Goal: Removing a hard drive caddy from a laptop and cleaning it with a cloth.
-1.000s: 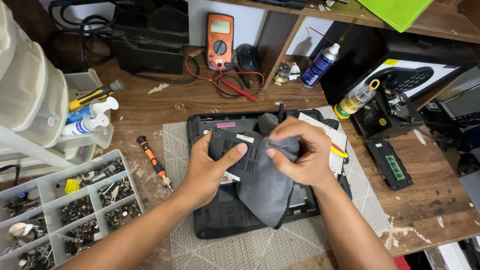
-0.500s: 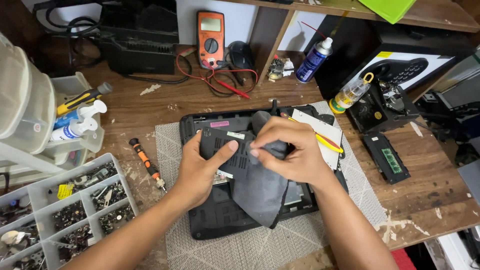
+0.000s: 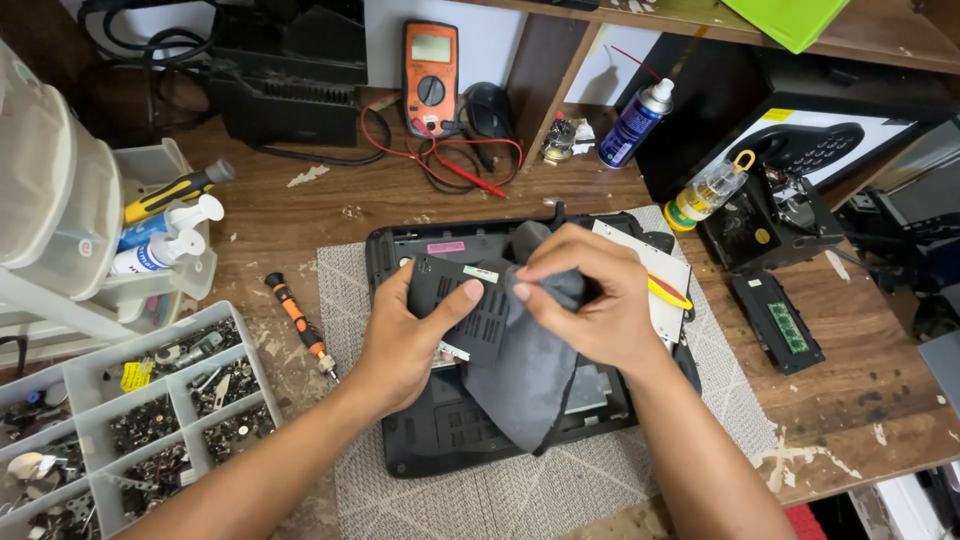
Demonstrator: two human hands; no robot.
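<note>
Centrally, a small black vented cover panel (image 3: 470, 305) is held just above an overturned black laptop (image 3: 440, 430), which lies on a grey woven mat (image 3: 620, 480) on the wooden workbench (image 3: 860, 400). The left hand (image 3: 405, 335) grips the panel's left edge, thumb stretched across its face and fingers curled behind. The right hand (image 3: 590, 300) pinches a bunched grey cloth (image 3: 520, 380) against the panel's right side, fingertips pressed together; the cloth hangs down over the laptop's open underside and hides part of it.

The panel is matte black with rows of vent slots and a small white sticker near its top edge.

Just left of the laptop, an orange-and-black screwdriver (image 3: 298, 325) lies on the bench. Nearer and further left sits a clear divided parts tray (image 3: 75, 375) filled with small screws. Right of the laptop, a green memory module (image 3: 785, 328) lies on a black holder. At the far side stand an orange multimeter (image 3: 431, 65) with red leads, a blue spray can (image 3: 636, 122) and a small yellow-capped bottle (image 3: 708, 190).
</note>
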